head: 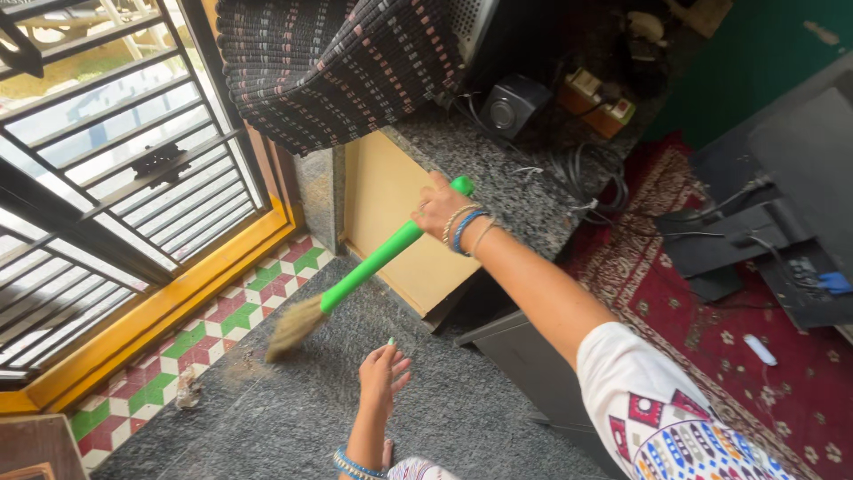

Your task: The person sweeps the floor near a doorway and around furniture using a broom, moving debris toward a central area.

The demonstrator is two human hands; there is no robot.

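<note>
My right hand (440, 206) grips the top of a broom's bright green handle (373, 262), arm stretched out from the right. The handle slants down to the left, and the straw bristles (293, 326) brush the grey speckled floor (293, 418), blurred by motion. A small patch of dust (238, 366) lies just left of the bristles. My left hand (382, 378) hovers low over the floor, fingers spread and holding nothing. Both wrists carry bangles.
A crumpled scrap (187, 389) lies on the red, green and white tile strip (222, 329) by the yellow-framed barred window (115, 178). A striped cloth (329, 67) hangs over a granite counter (498, 178) with a speaker (508, 105), power strip and cables. Right: red carpet (755, 356).
</note>
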